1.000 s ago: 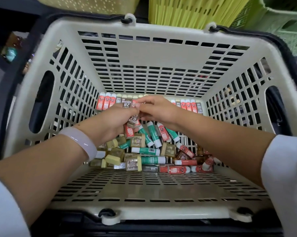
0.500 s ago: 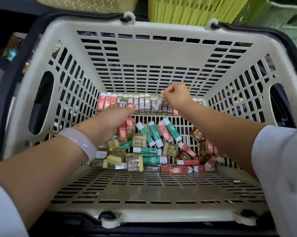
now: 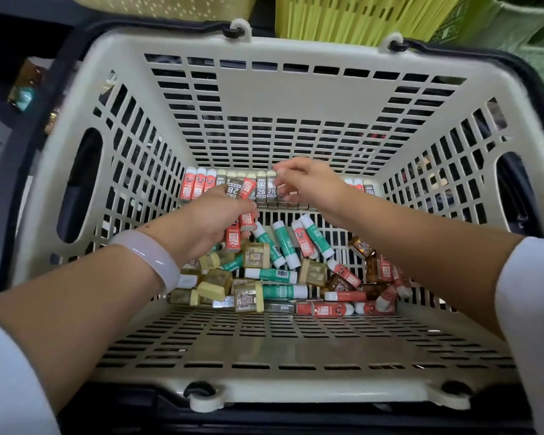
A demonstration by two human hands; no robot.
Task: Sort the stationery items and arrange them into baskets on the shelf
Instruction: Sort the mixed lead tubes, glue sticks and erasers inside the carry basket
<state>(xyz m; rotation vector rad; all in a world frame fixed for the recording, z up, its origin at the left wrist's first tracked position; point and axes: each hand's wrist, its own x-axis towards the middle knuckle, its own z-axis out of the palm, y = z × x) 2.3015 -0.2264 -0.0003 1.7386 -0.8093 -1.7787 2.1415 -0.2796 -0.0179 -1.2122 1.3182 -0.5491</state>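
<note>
A large cream slotted basket (image 3: pixel 283 98) with black handles filled the view, and behind its far rim stood a yellow basket (image 3: pixel 352 17) and a green basket (image 3: pixel 521 23). Both bare forearms reached down into the cream basket. Along the foot of its far wall stood a neat row of erasers (image 3: pixel 233 183), red ones at the left end and grey 2B ones beside them. Nearer the person, a loose heap of stationery (image 3: pixel 283 277) lay on the basket floor: green-and-white glue sticks, small yellowish clear boxes, brown boxes and more red erasers. The left hand (image 3: pixel 211 221), with a pale bangle (image 3: pixel 148 255) on its wrist, was curled round a bunch of red and 2B erasers (image 3: pixel 244 215) just in front of the row. The right hand (image 3: pixel 311 183) hovered over the middle of the row, its thumb and fingertips drawn close together; motion blur hid whether they pinched an eraser.
</note>
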